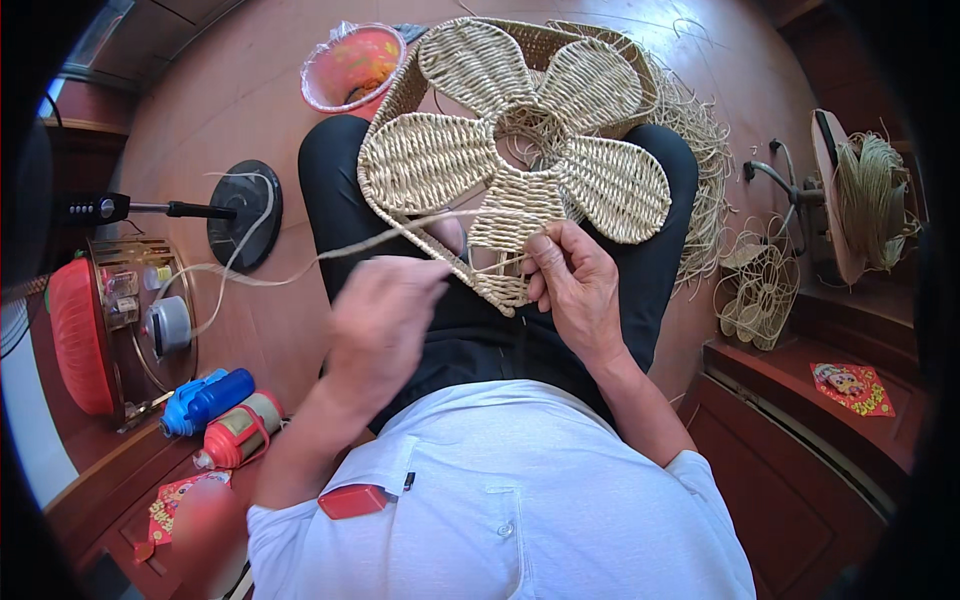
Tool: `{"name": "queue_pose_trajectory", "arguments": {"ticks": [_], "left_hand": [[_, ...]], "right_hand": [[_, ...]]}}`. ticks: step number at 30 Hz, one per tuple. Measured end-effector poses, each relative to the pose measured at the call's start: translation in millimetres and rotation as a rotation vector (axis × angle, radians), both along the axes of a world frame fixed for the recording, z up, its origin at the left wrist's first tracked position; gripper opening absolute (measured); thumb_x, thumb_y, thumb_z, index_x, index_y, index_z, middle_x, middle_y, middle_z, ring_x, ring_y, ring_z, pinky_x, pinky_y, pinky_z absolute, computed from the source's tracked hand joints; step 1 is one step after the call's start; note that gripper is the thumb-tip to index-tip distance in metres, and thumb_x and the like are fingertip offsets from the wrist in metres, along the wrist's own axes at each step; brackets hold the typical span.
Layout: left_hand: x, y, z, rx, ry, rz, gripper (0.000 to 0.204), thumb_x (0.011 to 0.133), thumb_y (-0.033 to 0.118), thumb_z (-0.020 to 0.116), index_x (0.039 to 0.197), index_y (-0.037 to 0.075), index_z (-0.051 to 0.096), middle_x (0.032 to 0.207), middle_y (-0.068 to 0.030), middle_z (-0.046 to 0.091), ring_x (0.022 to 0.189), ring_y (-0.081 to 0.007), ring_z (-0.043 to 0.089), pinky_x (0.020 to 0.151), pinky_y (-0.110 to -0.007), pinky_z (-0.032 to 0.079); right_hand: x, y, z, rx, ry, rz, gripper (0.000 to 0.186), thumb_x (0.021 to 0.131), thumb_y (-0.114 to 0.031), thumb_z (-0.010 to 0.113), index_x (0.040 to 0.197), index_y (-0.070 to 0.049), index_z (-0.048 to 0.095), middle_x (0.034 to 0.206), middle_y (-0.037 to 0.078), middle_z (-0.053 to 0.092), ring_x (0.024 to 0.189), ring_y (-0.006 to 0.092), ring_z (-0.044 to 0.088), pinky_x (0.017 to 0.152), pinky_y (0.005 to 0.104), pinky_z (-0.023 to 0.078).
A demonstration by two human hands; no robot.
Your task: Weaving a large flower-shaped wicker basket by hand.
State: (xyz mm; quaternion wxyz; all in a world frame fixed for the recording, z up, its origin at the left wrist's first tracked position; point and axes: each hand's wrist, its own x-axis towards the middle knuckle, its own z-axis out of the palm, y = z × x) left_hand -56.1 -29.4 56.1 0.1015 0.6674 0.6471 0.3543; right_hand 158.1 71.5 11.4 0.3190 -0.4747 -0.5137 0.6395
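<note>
A woven straw piece with flower-shaped petals rests across my thighs, its petals around a central opening. My right hand pinches the narrow, partly woven bottom petal, where bare frame bars show. My left hand, blurred, is left of the frame's lower corner with fingers curled toward it; what they hold, if anything, is unclear. A long pale strand runs from the bottom petal out to the left, looping near the fan base.
A pink lined bucket stands beyond my knee. Left are a black stand base, a round rack of items and two bottles. Right are loose straw strands, wire flower frames and a spool of cord.
</note>
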Motion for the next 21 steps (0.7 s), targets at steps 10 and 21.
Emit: {"name": "queue_pose_trajectory", "arguments": {"ticks": [10,21], "left_hand": [[30.1,20.1,-42.6,-0.047,0.016,-0.004,0.023,0.088,0.003,0.082,0.111,0.006,0.078,0.091,-0.0103,0.066,0.086,-0.0299,0.069,0.076,-0.043,0.057],[44.8,9.1,-33.2,-0.231,0.228,-0.139,0.035,0.094,0.006,0.074,0.129,0.001,0.072,0.089,-0.0127,0.068,0.084,-0.0316,0.071,0.075,-0.042,0.058]], "right_hand": [[-1.6,5.2,6.3,0.142,-0.094,-0.032,0.016,0.109,-0.012,0.075,0.099,0.001,0.071,0.075,0.001,0.069,0.064,0.0042,0.063,0.058,0.025,0.05],[-10.7,9.4,5.3,0.476,-0.202,0.05,0.016,0.099,-0.01,0.084,0.108,0.0,0.073,0.086,0.008,0.073,0.072,0.0121,0.068,0.065,0.0312,0.056]]}}
